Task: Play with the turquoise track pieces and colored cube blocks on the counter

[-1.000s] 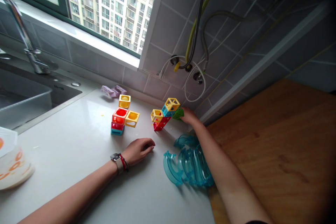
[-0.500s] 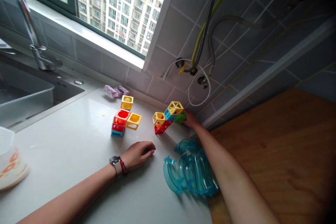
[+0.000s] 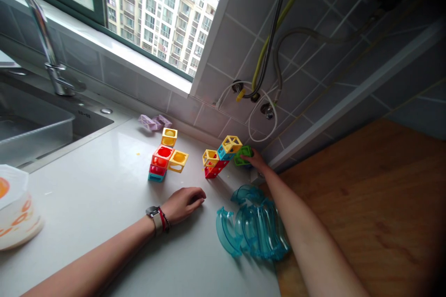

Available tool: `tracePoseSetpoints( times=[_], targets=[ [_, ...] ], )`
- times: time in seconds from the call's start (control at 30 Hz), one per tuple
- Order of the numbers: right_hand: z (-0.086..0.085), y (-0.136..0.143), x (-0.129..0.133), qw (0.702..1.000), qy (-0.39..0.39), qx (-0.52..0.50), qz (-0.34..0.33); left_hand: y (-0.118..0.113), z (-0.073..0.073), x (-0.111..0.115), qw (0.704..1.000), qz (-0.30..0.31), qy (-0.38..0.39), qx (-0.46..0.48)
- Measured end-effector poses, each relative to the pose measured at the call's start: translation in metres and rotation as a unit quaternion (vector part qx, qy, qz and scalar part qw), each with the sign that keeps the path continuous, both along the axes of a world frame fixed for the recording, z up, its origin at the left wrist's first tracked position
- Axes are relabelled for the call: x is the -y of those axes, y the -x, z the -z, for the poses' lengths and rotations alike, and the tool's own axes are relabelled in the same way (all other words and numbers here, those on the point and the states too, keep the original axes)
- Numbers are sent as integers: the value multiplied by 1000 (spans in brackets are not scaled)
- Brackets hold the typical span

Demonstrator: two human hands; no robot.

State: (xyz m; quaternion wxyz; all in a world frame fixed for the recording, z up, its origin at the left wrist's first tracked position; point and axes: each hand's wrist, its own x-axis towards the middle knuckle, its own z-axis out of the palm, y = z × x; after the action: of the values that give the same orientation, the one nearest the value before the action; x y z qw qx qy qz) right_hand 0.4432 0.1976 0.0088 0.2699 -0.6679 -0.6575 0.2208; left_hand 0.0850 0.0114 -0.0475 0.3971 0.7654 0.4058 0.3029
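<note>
At the back right of the counter, my right hand (image 3: 257,161) is closed on a green cube block (image 3: 243,154), partly behind the other blocks. Something dark blue shows under it. Just left stands a tower of open-frame blocks (image 3: 216,167), red below with blue and yellow above. Further left is a second block tower (image 3: 162,157) of red, yellow and blue cubes with balls or domes inside. My left hand (image 3: 184,204) rests on the counter, fingers loosely curled with nothing in them. Clear blue curved track pieces (image 3: 259,229) lie in a pile beside my right forearm.
Purple pieces (image 3: 155,122) lie by the wall. A steel sink (image 3: 87,125) with a tap (image 3: 57,79) is at the left, and a white tub (image 3: 21,213) stands in front of it. Hoses (image 3: 266,51) hang on the tiled wall. A wooden surface (image 3: 348,204) borders the counter's right.
The green block has come further into view, lifted or turned slightly by my right hand. My left hand has stayed in place. The camera view has shifted a little.
</note>
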Motion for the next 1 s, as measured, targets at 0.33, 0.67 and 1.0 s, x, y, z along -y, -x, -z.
tracePoseSetpoints(
  times=[0.33,0.67,1.0],
  targets=[
    [-17,34,46,971,-64,-178,144,-1,0,0,1000,5,5,20],
    [-48,119,231,940,-124,-308,75,-1,-11,8,984,54,64,158],
    [2,200,255,942,-88,-324,8,-6,-20,8,914,-47,168,366]
  ],
)
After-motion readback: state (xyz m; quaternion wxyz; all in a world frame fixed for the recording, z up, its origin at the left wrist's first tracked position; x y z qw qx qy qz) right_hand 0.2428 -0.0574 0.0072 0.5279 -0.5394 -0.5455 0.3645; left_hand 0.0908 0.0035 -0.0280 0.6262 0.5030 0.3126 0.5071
